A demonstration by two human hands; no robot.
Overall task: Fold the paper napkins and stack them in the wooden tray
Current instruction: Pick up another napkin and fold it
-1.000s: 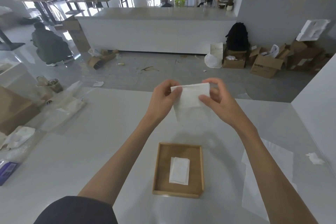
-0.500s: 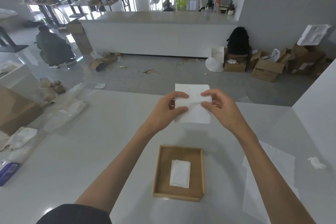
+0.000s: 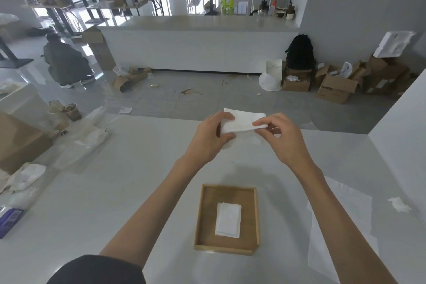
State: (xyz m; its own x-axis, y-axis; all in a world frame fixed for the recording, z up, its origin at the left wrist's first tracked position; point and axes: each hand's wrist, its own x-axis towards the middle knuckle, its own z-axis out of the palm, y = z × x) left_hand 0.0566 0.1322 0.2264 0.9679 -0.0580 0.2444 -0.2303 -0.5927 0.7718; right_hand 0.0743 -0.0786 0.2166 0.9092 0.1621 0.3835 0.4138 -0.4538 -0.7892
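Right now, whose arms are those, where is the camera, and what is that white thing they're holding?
There is no machine here. A person wears a camera on their head, so you see what they see: their own two arms reaching forward over a pale table.

The left hand and the right hand both pinch a white paper napkin, held up in the air and half folded over.

Below the hands, on the table, sits a shallow wooden tray. Inside it lies a small pile of folded napkins; the job is to add more.

A flat white sheet lies on the table to the right, and there are bags and a cardboard box on the left.
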